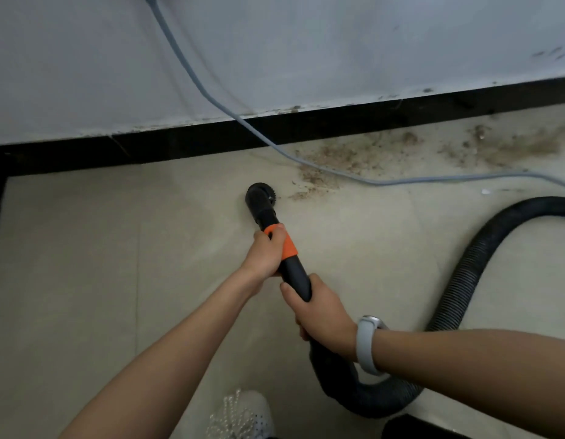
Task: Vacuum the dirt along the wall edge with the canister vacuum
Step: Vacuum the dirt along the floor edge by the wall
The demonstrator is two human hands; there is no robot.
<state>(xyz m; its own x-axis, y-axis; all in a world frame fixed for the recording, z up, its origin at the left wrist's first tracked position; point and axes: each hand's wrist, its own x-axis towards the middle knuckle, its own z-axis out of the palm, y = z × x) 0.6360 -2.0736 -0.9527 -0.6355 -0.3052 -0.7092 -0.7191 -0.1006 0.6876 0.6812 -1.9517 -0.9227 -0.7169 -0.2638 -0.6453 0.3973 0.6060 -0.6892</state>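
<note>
The dirt [331, 160] lies in a brown scatter on the floor [84, 248] close to the black skirting [179, 144], spreading rightward along the wall [274, 42] edge in several patches. The round black nozzle [260, 198] sits on the tile just left of the nearest crumbs, not yet on the main patch. Behind it runs a black wand [295, 274] with an orange collar [287, 245], tilted back toward the person. The left hand [266, 251] grips the wand at the collar, fingers curled round it. The right hand [322, 315] wraps the wand's rear end where the hose [458, 280] begins; a pale grey band [366, 345] circles that wrist. The ribbed black hose drops below the right forearm, loops on the floor, then arcs up and away to the right edge. A grey cord [211, 96] comes down the wall from the top, crosses the skirting and trails across the dirt toward the right. The white wall shows dark scuffs just above the skirting. A white shoe [243, 416] with beads shows at the bottom edge.
</note>
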